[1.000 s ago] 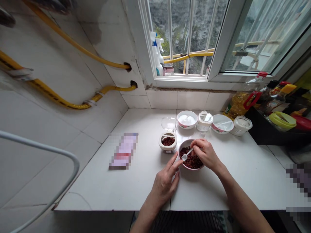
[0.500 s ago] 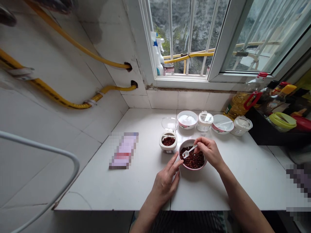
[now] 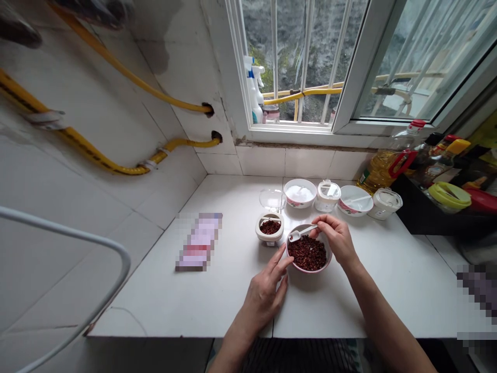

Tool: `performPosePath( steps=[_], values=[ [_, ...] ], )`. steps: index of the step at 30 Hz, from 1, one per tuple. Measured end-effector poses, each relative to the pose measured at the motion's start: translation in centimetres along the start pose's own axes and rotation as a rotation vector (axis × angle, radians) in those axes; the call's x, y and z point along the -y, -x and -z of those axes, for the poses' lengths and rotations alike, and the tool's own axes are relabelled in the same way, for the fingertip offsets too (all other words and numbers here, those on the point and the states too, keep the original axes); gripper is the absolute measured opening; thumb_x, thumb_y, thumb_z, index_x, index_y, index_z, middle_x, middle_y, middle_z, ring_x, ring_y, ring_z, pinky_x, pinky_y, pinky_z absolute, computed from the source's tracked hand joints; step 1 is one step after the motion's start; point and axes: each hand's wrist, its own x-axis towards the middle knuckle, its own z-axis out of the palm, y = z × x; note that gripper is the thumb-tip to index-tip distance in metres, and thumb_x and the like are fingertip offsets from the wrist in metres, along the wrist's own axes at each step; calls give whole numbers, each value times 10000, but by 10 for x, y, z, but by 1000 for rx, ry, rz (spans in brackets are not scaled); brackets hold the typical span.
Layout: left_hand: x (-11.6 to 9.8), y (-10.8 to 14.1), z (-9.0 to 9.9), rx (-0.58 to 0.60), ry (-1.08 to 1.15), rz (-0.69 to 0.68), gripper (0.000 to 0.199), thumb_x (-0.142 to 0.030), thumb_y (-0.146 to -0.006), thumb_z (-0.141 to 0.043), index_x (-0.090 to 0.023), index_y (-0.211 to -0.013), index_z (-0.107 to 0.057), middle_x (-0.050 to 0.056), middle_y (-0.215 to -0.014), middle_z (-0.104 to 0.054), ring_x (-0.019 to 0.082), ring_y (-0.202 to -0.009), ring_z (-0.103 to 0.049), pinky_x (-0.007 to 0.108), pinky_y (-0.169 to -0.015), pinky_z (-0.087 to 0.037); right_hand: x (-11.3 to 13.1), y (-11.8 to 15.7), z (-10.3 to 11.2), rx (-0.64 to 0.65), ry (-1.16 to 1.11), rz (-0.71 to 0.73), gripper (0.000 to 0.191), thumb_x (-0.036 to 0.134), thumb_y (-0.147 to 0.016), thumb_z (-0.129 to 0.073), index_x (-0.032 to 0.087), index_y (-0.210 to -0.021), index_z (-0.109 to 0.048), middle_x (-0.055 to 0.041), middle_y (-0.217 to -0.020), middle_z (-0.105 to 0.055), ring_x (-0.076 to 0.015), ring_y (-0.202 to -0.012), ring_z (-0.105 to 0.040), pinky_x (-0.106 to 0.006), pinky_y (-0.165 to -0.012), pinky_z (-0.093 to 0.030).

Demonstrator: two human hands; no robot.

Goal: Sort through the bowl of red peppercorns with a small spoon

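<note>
The bowl [image 3: 328, 260] sits on the counter [image 3: 155, 305], filled with dark red bits [image 3: 309, 255]. The right hand [image 3: 337, 239], at its two o'clock, has thumb and fingers pinched on the handle of a white spoon [image 3: 295, 236]. The spoon lies over the bowl, its scoop toward ten o'clock with a little red in it. The left hand [image 3: 266, 290], at eight o'clock, is loosely open, fingers outstretched, tips touching the rim; it grips nothing.

From the bowl, a jar [image 3: 269, 239] of similar bits stands at ten o'clock, its clear lid [image 3: 272, 199] raised. A bowl of white grains [image 3: 300, 192] is at twelve, a lidded jar [image 3: 328, 197] at one, and an oil bottle [image 3: 378, 168] between one and two.
</note>
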Motion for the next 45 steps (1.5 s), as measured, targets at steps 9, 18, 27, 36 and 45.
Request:
performPosePath(
  steps=[9,18,27,36,45],
  values=[
    [0,0,-1,-7,3,-7,507,-61,-928,-447,-248,-1400,-457,167,-1528,-456,131,-828,-725,275,-783,-609,5,9,-35,-10,325,537,146,202,-973,-459,231,-1005,-599,-44,-871,-760,-201,-821,-719,-392,-872,-521],
    [1,0,-1,-10,-7,-8,512,-65,-934,-446,-251,-1411,-451,160,-1535,-448,145,-881,-731,287,-817,-611,4,9,-31,6,591,858,242,72,-949,-429,232,-1040,-586,-29,-897,-768,-188,-788,-702,-429,-975,-459],
    [1,1,-1,2,14,0,478,-61,-926,-460,-235,-1371,-467,181,-1520,-462,141,-867,-732,283,-803,-615,-10,5,8,-55,604,553,179,129,-873,-493,238,-809,-619,12,-603,-691,-225,-734,-667,-389,-840,-490],
    [1,1,0,-12,-11,-10,470,-64,-927,-458,-235,-1364,-474,173,-1502,-488,159,-913,-737,283,-807,-614,-16,5,-2,49,556,352,186,177,-852,-469,240,-752,-613,-3,-622,-701,-219,-752,-654,-384,-860,-469],
    [1,1,-1,-1,-12,-2,472,-66,-928,-465,-236,-1369,-471,177,-1515,-471,151,-892,-732,274,-787,-613,-11,5,4,49,117,15,160,340,-788,-540,208,-775,-628,6,-572,-681,-169,-576,-640,-289,-633,-497]
  ],
)
